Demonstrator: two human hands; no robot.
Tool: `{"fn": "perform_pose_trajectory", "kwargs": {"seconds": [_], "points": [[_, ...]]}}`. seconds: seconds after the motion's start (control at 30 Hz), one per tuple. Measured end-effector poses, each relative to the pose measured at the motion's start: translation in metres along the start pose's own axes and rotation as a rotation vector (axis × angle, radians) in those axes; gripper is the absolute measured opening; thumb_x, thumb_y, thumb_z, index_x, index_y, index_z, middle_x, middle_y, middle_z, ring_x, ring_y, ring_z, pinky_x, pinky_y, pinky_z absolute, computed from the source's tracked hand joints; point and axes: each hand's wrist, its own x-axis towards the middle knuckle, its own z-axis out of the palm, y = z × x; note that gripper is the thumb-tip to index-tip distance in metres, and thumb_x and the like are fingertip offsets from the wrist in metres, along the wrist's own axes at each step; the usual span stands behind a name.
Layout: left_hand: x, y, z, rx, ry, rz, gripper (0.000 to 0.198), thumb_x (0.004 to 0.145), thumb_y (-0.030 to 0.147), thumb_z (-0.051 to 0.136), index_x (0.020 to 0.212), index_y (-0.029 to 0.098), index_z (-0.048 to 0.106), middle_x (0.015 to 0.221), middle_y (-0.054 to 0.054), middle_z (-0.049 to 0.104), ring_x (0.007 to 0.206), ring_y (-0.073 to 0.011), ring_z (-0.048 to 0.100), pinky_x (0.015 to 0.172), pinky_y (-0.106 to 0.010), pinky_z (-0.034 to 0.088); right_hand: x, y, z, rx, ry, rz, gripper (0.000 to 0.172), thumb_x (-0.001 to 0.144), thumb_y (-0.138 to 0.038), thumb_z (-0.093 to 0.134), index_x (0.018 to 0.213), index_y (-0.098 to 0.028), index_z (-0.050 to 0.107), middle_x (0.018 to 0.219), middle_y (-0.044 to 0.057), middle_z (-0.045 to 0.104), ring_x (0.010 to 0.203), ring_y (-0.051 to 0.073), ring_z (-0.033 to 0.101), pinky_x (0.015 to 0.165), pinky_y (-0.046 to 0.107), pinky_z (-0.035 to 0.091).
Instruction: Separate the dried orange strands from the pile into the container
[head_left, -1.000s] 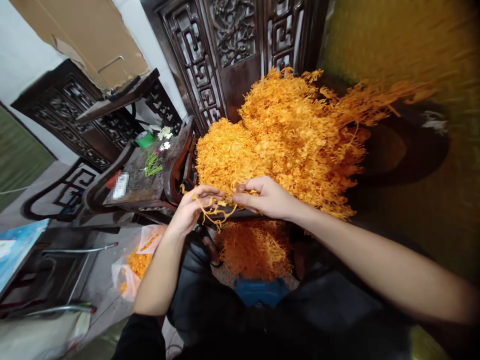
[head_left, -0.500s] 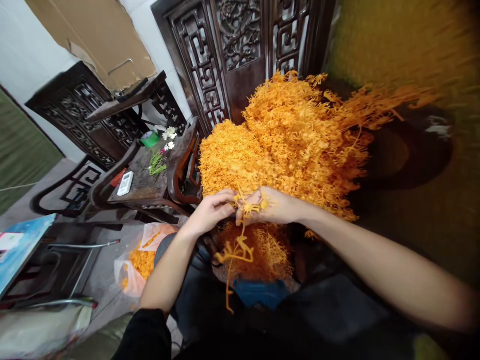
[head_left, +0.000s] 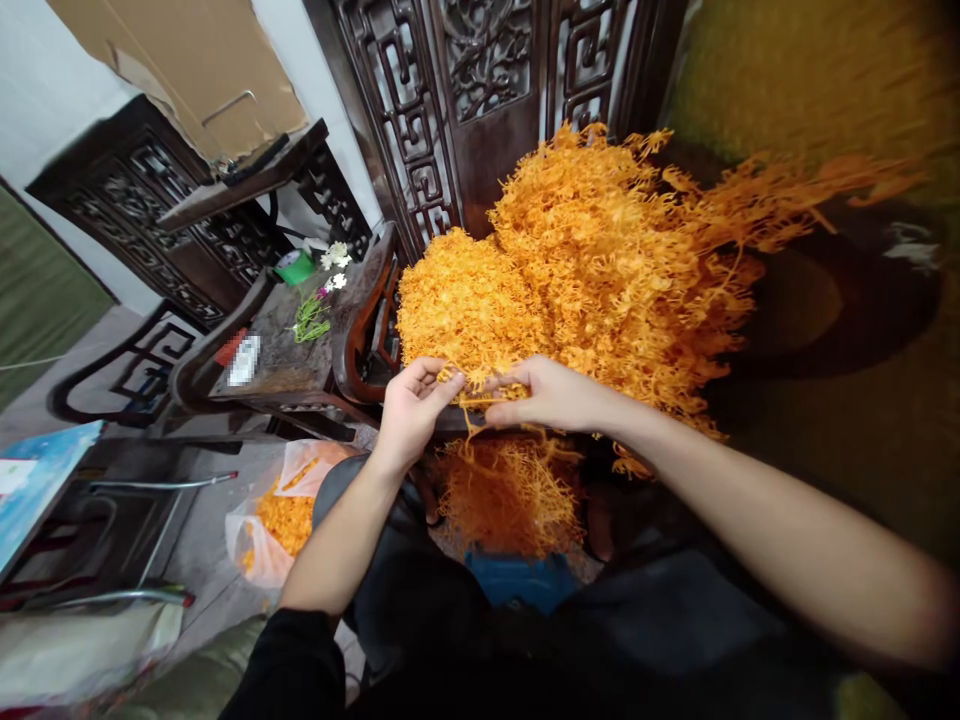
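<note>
My left hand (head_left: 417,405) pinches a thin orange strand piece (head_left: 474,400) between thumb and fingers, in front of the big pile. On the right, my right hand (head_left: 541,395) has its thumb and fingers around the other side of the same piece. Behind both hands rises a large heap of orange curly strands (head_left: 615,260). Below them, more loose orange strands (head_left: 510,495) sit above a blue container (head_left: 519,580) between the legs.
A clear plastic bag (head_left: 262,555) with orange bits lies on the floor at left. Beyond it, a dark wooden table (head_left: 281,345) holds green tape (head_left: 294,266), small flowers (head_left: 335,256) and a blurred white item (head_left: 244,360). Carved wooden panels (head_left: 487,150) stand behind the heap.
Both hands have risen slightly and the left has shifted left. The long strand that dangled below them no longer hangs there; the piece now stretches more sideways between the hands.
</note>
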Motion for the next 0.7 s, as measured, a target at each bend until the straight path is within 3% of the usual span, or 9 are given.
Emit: {"fn": "perform_pose_trajectory", "kwargs": {"seconds": [0.07, 0.17, 0.23, 0.37, 0.47, 0.7], "points": [[0.001, 0.003, -0.002, 0.047, -0.005, 0.031, 0.032, 0.078, 0.042, 0.086, 0.087, 0.018, 0.068, 0.082, 0.000, 0.071, 0.076, -0.0124, 0.066, 0.074, -0.024, 0.051, 0.000, -0.001, 0.000, -0.029, 0.143, -0.006, 0.043, 0.081, -0.062, 0.078, 0.090, -0.020, 0.074, 0.077, 0.001, 0.065, 0.069, 0.015, 0.053, 0.064, 0.030, 0.042], [-0.001, 0.007, -0.001, 0.089, -0.029, 0.043, 0.034, 0.080, 0.041, 0.085, 0.085, 0.019, 0.060, 0.081, 0.000, 0.070, 0.073, -0.0118, 0.065, 0.072, -0.024, 0.051, 0.001, -0.001, 0.005, -0.022, 0.387, -0.032, 0.052, 0.091, -0.067, 0.064, 0.070, -0.020, 0.057, 0.064, -0.003, 0.048, 0.060, 0.012, 0.041, 0.057, 0.029, 0.032], [-0.002, 0.008, 0.001, 0.068, -0.029, 0.040, 0.040, 0.079, 0.041, 0.086, 0.082, 0.020, 0.052, 0.084, -0.001, 0.070, 0.077, -0.0125, 0.066, 0.073, -0.025, 0.051, 0.002, 0.000, 0.011, -0.023, 0.478, -0.035, 0.055, 0.096, -0.067, 0.057, 0.067, -0.021, 0.048, 0.060, -0.005, 0.039, 0.057, 0.011, 0.035, 0.055, 0.028, 0.027], [-0.001, 0.002, 0.004, -0.073, -0.025, -0.027, 0.042, 0.084, 0.050, 0.080, 0.089, 0.022, 0.048, 0.091, -0.001, 0.072, 0.079, -0.0141, 0.067, 0.072, -0.027, 0.052, 0.004, 0.001, 0.020, -0.174, 0.424, -0.099, 0.047, 0.099, -0.058, 0.056, 0.072, -0.020, 0.057, 0.065, -0.002, 0.050, 0.062, 0.013, 0.045, 0.061, 0.029, 0.033], [0.001, -0.004, 0.006, -0.060, 0.028, -0.046, 0.045, 0.078, 0.046, 0.086, 0.091, 0.022, 0.050, 0.082, 0.002, 0.071, 0.069, -0.0126, 0.065, 0.067, -0.026, 0.051, 0.003, -0.002, 0.025, -0.306, 0.355, -0.194, 0.035, 0.101, -0.047, 0.057, 0.080, -0.019, 0.064, 0.075, 0.001, 0.061, 0.071, 0.015, 0.054, 0.069, 0.031, 0.039], [0.013, -0.002, 0.013, -0.216, 0.226, 0.043, 0.047, 0.064, 0.024, 0.092, 0.081, 0.020, 0.048, 0.067, 0.008, 0.061, 0.061, -0.0089, 0.059, 0.064, -0.024, 0.048, -0.001, -0.013, 0.034, -0.436, 0.488, -0.266, 0.038, 0.102, -0.033, 0.053, 0.067, -0.021, 0.050, 0.064, 0.000, 0.053, 0.061, 0.014, 0.046, 0.064, 0.032, 0.035]]}}
